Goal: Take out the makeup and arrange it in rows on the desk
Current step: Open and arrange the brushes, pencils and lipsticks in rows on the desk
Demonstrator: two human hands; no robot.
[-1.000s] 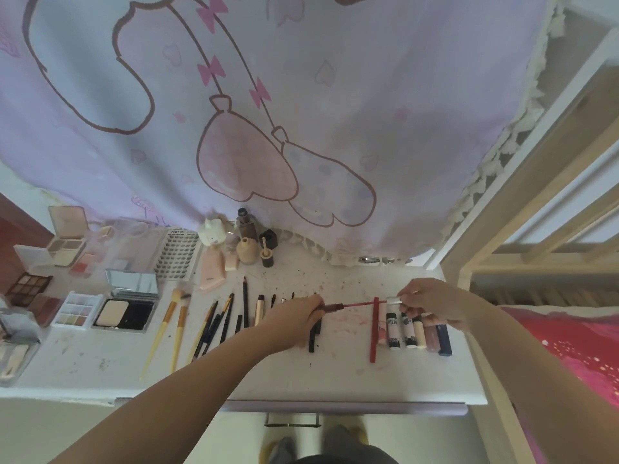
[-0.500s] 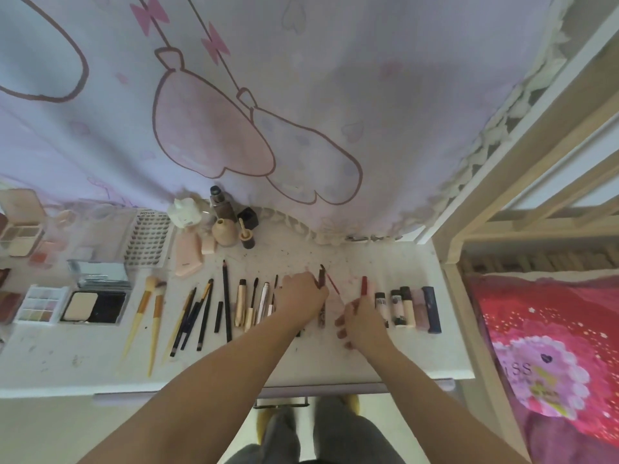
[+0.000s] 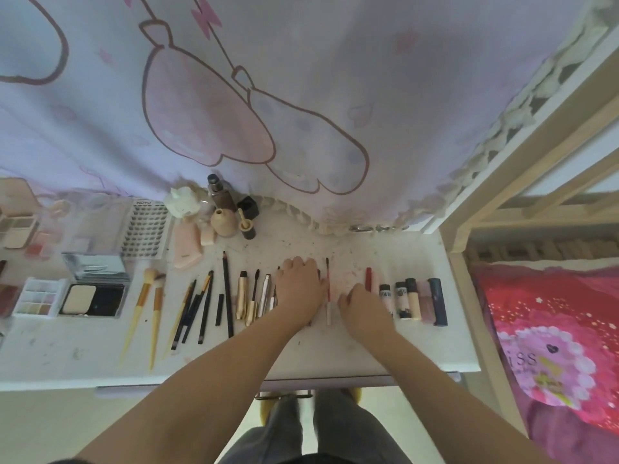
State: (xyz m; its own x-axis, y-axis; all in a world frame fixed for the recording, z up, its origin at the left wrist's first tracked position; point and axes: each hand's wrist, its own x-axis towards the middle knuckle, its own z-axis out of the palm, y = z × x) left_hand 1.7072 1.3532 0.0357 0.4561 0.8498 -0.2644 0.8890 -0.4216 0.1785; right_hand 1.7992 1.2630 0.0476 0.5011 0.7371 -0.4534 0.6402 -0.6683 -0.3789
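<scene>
Both hands are resting on the white desk [image 3: 368, 356], one either side of a thin red applicator wand [image 3: 328, 289] that is lying straight, its dark tip pointing toward the curtain [image 3: 301, 95] and its pale handle toward the desk's front edge. The left hand [image 3: 299, 288] is lying palm down just left of the wand, fingers together and fairly flat, covering part of the row of pencils and tubes beneath it. The right hand [image 3: 360, 304] is sitting just right of the wand with its fingers curled under; whether it is pinching anything I cannot tell. Beyond its knuckles, right of the wand, a red lip pencil [image 3: 368, 278] is lying parallel, followed by a row of small tubes [image 3: 413, 298]. Left of the wand, black pencils [image 3: 227, 296] and two makeup brushes [image 3: 147, 306] are lining up, with a powder compact [image 3: 92, 300] and palette [image 3: 37, 298] farther left still.
</scene>
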